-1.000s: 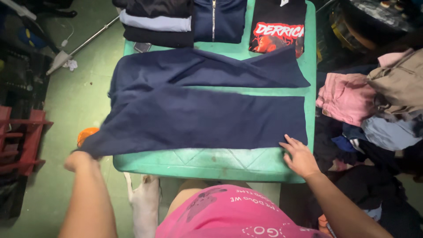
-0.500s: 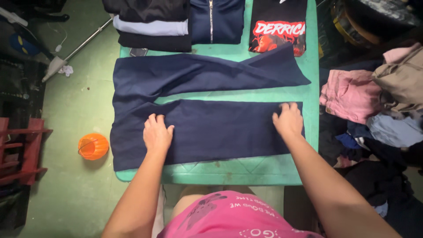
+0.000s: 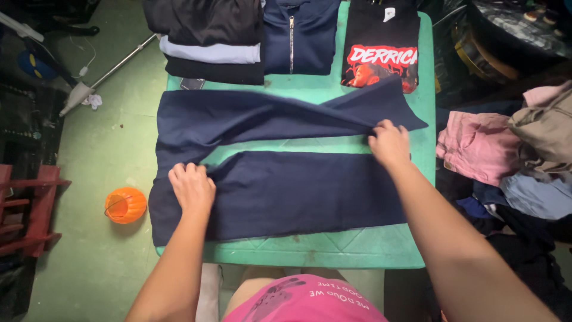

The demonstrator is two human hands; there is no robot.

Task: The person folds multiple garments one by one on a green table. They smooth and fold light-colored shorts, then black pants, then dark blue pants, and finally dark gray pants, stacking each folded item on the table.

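A pair of dark navy trousers (image 3: 286, 185) lies spread on a green plastic table (image 3: 333, 253), the two legs running left to right. My left hand (image 3: 192, 188) presses flat on the near leg at its left part. My right hand (image 3: 388, 142) grips the far leg near its right end, where the cloth is bunched under my fingers. The far leg (image 3: 268, 116) lies slanted, with a strip of bare table showing between the two legs.
Folded clothes line the table's far edge: a dark stack (image 3: 208, 42), a navy zip jacket (image 3: 298, 36), a black printed shirt (image 3: 381, 50). A heap of loose clothes (image 3: 512, 149) lies right. An orange ball-like object (image 3: 125, 204) and a red frame (image 3: 27, 209) sit left on the floor.
My hands folded the hanging near leg up onto the table and smoothed it. My right hand then moved up to the far leg and took hold; my left hand slid toward the left.
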